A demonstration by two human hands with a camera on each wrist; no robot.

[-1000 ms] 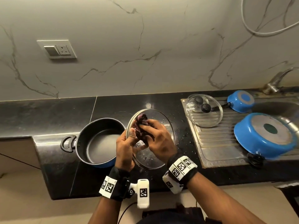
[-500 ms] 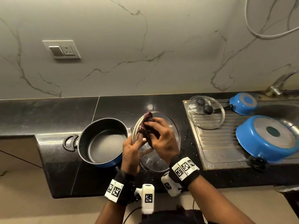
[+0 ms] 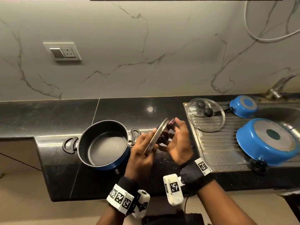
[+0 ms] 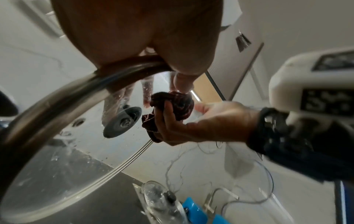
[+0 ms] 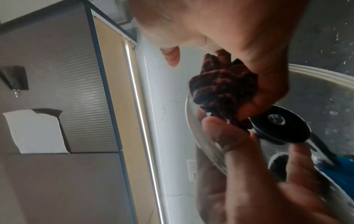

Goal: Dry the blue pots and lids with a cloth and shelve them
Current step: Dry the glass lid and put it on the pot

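Observation:
My left hand (image 3: 150,141) grips a glass lid (image 3: 157,136) by its steel rim (image 4: 57,97), holding it on edge above the black counter. My right hand (image 3: 172,135) holds a bunched dark red cloth (image 3: 164,135) against the lid's right face, close to the centre fitting (image 4: 122,121). In the right wrist view the cloth (image 5: 222,89) is pressed to the glass beside the black knob (image 5: 281,127). A blue pot (image 3: 103,143) with a dark inside stands upright just left of my hands.
On the steel drainboard (image 3: 215,153) to the right lie a second glass lid (image 3: 206,117), a small blue saucepan (image 3: 245,106) and a large blue pot (image 3: 266,142), both bottom up. The sink and tap (image 3: 276,90) are at far right. A wall socket (image 3: 62,51) is at upper left.
The lid has turned from facing me to standing edge-on. My right hand with the cloth has come round to its right face. Both hands have shifted a little right.

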